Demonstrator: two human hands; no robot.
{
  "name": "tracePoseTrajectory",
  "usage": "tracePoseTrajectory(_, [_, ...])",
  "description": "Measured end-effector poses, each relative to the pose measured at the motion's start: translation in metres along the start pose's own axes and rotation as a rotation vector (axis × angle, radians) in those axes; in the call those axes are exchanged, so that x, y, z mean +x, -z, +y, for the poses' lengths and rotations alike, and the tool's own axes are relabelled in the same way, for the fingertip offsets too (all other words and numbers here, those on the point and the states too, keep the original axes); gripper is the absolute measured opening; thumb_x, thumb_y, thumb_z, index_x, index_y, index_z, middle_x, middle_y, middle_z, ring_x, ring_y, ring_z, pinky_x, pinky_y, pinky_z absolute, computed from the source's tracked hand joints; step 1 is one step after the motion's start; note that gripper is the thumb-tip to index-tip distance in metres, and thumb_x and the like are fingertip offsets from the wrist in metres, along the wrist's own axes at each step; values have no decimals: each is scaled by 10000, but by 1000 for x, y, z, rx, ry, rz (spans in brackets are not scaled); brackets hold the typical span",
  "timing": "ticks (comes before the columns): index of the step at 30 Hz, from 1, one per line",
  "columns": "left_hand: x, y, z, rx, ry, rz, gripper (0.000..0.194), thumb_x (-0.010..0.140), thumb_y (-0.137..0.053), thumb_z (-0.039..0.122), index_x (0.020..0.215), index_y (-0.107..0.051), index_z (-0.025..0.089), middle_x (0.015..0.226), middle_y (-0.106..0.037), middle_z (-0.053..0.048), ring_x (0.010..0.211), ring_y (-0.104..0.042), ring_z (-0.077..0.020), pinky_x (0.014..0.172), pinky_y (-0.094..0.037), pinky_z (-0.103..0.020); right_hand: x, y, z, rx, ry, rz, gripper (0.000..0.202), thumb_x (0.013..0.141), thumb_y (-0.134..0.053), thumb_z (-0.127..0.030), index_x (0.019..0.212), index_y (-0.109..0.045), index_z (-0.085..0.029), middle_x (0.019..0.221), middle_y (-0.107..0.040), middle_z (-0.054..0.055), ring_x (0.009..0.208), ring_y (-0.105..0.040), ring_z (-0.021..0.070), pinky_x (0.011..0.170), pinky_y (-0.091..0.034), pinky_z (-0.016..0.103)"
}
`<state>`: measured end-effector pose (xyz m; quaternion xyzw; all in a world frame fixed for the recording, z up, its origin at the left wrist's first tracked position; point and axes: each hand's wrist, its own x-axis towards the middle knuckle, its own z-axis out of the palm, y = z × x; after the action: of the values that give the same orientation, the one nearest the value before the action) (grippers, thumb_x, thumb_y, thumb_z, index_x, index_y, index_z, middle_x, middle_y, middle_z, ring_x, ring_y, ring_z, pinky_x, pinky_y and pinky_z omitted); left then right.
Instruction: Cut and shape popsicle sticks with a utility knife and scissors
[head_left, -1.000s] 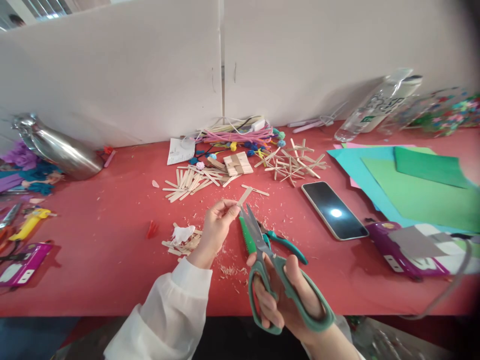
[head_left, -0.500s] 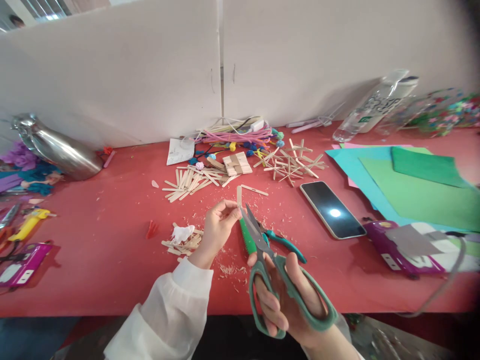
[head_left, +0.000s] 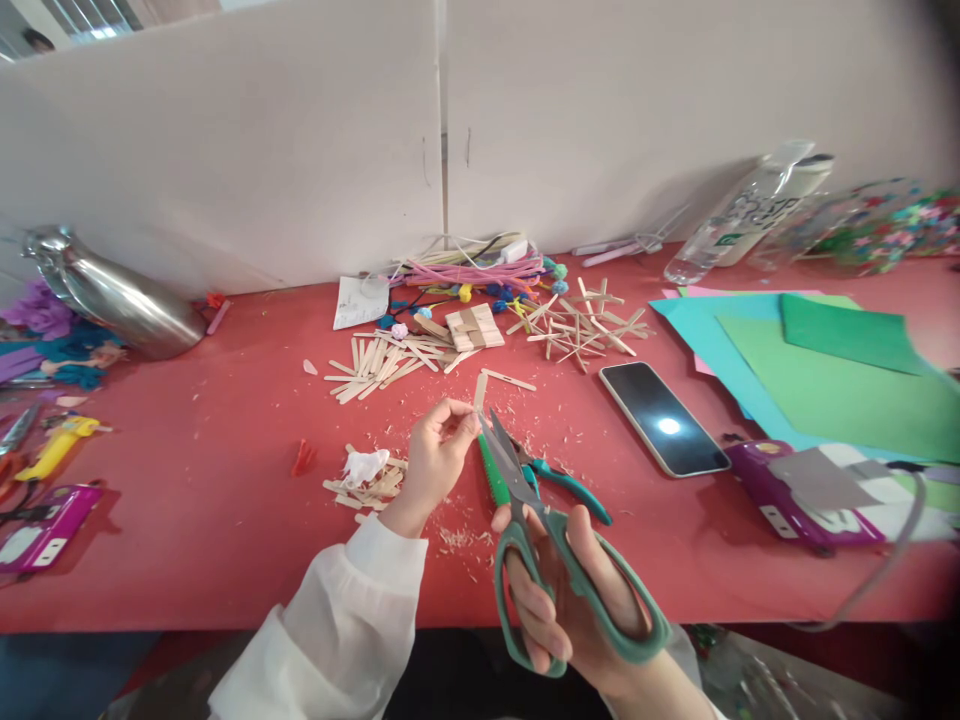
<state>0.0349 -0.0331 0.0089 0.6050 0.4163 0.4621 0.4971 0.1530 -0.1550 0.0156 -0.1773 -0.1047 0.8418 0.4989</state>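
Between thumb and fingers, my left hand pinches a short wooden craft stick that points away from me. My right hand has its thumb and fingers through the green handles of a pair of scissors. The blades are slightly apart, with their tips close to the stick and my left fingertips. Under the blades lie a green-handled tool, partly hidden, and teal-handled pliers. Wood shavings are scattered on the red table around them.
Loose craft sticks and crossed stick pieces lie farther back. More sticks, with a white scrap on top, are left of my hand. A phone, coloured sheets and a purple device lie right. A steel jug stands left.
The stick in my left hand has tilted slightly to the right at its far end. The scissors have shifted a little to the left, and their handles are slightly closer together.
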Motion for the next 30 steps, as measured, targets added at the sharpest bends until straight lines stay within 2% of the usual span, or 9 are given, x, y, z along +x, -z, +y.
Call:
tracePoseTrajectory(5, [-2, 0, 0, 48, -12, 16, 191, 830, -526, 337, 720, -496, 185, 661, -512, 20, 622, -492, -110, 618, -399, -220, 0, -4, 3, -48, 13, 46, 507, 830, -382, -621, 997, -584, -188, 540, -541, -32, 338, -440, 55, 398, -481, 218])
tracePoseTrajectory(12, [-8, -2, 3, 236, -144, 67, 184, 870, -470, 324, 746, -507, 193, 682, -507, 14, 640, -478, -117, 625, -384, -213, -1, -12, 5, -18, 7, 96, 471, 802, -434, -627, 947, -598, -210, 506, -514, -52, 304, -376, 35, 339, -451, 192])
tracePoseTrajectory(16, [-7, 0, 1, 256, -131, 72, 170, 867, -477, 308, 747, -509, 192, 683, -509, 16, 636, -473, -115, 627, -380, -213, -1, -12, 1, -21, -36, 118, 462, 803, -436, -628, 935, -590, -212, 471, -491, -70, 279, -318, 22, 298, -411, 162])
tracePoseTrajectory(21, [-3, 2, -2, 163, -107, 14, 164, 859, -487, 305, 749, -509, 185, 680, -505, 15, 643, -474, -114, 628, -383, -210, -4, -8, -5, -229, -42, 178, 494, 780, -477, -632, 1008, -547, -200, 467, -457, -91, 274, -287, 15, 291, -374, 152])
tracePoseTrajectory(26, [-2, 2, -1, 77, -100, -22, 143, 848, -500, 308, 776, -512, 186, 677, -504, 15, 627, -483, -112, 608, -392, -209, -5, -1, 4, -525, 126, 234, 430, 829, -496, -530, 1042, -507, -157, 491, -459, -86, 280, -376, 33, 299, -340, 159])
tracePoseTrajectory(28, [-3, 1, -1, 92, -113, -5, 151, 850, -498, 313, 767, -514, 188, 681, -510, 12, 632, -485, -116, 617, -394, -212, -4, -1, 8, -485, 141, 225, 405, 838, -485, -524, 1014, -512, -160, 490, -464, -83, 278, -380, 32, 299, -332, 154])
tracePoseTrajectory(30, [-5, 1, -1, 137, -126, 17, 153, 854, -491, 310, 763, -521, 190, 696, -527, 6, 643, -493, -120, 631, -397, -219, -3, -4, 10, -344, 91, 205, 429, 822, -468, -574, 968, -529, -175, 477, -463, -82, 272, -348, 25, 300, -339, 151])
